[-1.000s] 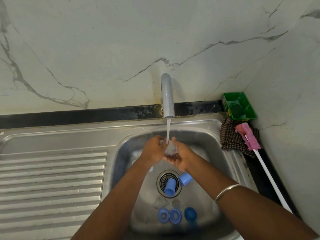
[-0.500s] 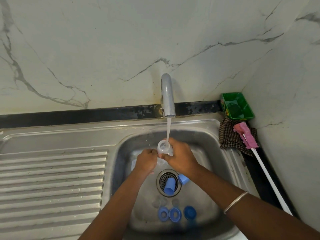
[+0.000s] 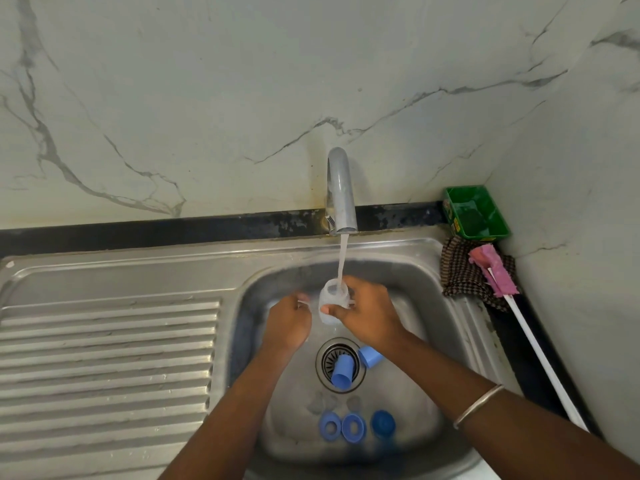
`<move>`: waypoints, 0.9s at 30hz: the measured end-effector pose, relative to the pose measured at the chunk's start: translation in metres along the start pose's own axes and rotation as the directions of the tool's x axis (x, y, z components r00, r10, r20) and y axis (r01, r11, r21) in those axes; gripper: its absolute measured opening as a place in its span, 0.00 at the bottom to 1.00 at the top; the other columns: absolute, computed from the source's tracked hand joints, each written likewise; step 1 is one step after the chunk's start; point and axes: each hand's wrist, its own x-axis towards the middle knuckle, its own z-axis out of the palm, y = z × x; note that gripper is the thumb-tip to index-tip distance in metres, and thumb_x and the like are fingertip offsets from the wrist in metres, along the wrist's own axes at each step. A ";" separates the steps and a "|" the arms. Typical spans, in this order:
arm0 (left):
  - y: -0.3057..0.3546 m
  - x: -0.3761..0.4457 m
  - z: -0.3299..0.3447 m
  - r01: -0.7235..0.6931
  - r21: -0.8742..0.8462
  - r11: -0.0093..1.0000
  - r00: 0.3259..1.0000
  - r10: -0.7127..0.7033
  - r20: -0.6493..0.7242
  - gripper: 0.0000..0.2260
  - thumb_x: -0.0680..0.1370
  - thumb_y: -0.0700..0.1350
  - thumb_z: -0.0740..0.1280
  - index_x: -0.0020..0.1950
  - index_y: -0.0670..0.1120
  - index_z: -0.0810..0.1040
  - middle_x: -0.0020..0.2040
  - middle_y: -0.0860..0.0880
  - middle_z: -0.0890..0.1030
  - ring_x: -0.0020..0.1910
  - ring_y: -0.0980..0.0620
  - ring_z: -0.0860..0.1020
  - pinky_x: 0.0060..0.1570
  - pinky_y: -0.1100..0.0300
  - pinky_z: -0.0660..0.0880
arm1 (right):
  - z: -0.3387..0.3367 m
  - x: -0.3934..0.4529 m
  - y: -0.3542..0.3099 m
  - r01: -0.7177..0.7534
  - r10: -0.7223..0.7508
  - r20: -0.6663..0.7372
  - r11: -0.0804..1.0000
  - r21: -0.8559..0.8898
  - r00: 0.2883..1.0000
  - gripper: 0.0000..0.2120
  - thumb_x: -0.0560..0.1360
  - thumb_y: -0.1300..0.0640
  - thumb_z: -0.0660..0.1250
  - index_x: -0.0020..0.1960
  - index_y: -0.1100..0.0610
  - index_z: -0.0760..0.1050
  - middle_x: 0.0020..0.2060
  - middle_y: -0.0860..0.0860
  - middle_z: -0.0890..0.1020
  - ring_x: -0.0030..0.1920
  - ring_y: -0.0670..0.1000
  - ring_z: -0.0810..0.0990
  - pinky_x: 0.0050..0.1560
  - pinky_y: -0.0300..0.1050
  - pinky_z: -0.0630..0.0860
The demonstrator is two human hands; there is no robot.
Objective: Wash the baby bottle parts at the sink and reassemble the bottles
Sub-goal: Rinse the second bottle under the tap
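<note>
Since half a second ago my left hand point(image 3: 287, 323) has drifted out toward nine o'clock of the bottle point(image 3: 332, 301), while my right hand point(image 3: 367, 315) has turned the bottle mouth-up so the water point(image 3: 342, 263) from the tap point(image 3: 341, 194) runs straight in. What worries me: the bottle is wet and filling, so I judge it could slip from a one-handed hold and drop among the blue caps point(image 3: 343, 372) lying on the drain point(image 3: 341, 365) at six o'clock, or the stream could splash off the rim. My right fingers are curled round the bottle's body, thumb across its front, gripping it. My left fingers are loosely curled; I cannot tell whether they pinch anything, as they blur. Three blue rings point(image 3: 352, 427) lie further toward six o'clock in the sink point(image 3: 426, 282).
</note>
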 end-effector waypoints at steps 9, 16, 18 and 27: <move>0.003 -0.005 -0.002 -0.099 0.028 0.995 0.979 0.092 0.183 0.22 0.72 0.32 0.66 0.60 0.54 0.75 0.55 0.51 0.80 0.51 0.53 0.78 0.49 0.54 0.79 | -0.002 0.002 -0.003 -0.104 0.104 -0.035 0.995 0.013 0.994 0.18 0.68 0.50 0.80 0.55 0.52 0.81 0.47 0.46 0.84 0.47 0.48 0.82 0.51 0.45 0.80; 0.010 -0.005 0.015 -0.283 -0.059 0.957 0.933 0.290 0.213 0.23 0.67 0.48 0.78 0.55 0.64 0.73 0.48 0.62 0.82 0.49 0.63 0.80 0.46 0.70 0.76 | -0.003 0.000 -0.005 -0.087 0.085 0.030 0.995 0.044 0.996 0.16 0.67 0.47 0.79 0.52 0.48 0.82 0.44 0.43 0.85 0.45 0.41 0.83 0.48 0.38 0.80; 0.013 -0.004 0.016 -0.337 -0.084 0.938 0.917 0.347 0.195 0.22 0.67 0.51 0.76 0.55 0.66 0.71 0.48 0.61 0.82 0.50 0.61 0.81 0.47 0.67 0.77 | -0.010 0.003 -0.008 -0.077 0.065 0.120 0.992 0.096 0.991 0.11 0.67 0.51 0.78 0.49 0.45 0.82 0.42 0.43 0.86 0.45 0.42 0.84 0.48 0.39 0.81; 0.030 0.009 0.005 -0.496 0.318 0.808 0.866 0.434 0.247 0.29 0.70 0.43 0.74 0.62 0.62 0.63 0.53 0.57 0.78 0.53 0.50 0.80 0.50 0.52 0.77 | -0.048 0.085 -0.043 0.041 -0.043 -0.048 0.998 -0.054 0.998 0.15 0.76 0.53 0.70 0.62 0.52 0.79 0.50 0.49 0.83 0.49 0.48 0.80 0.50 0.43 0.76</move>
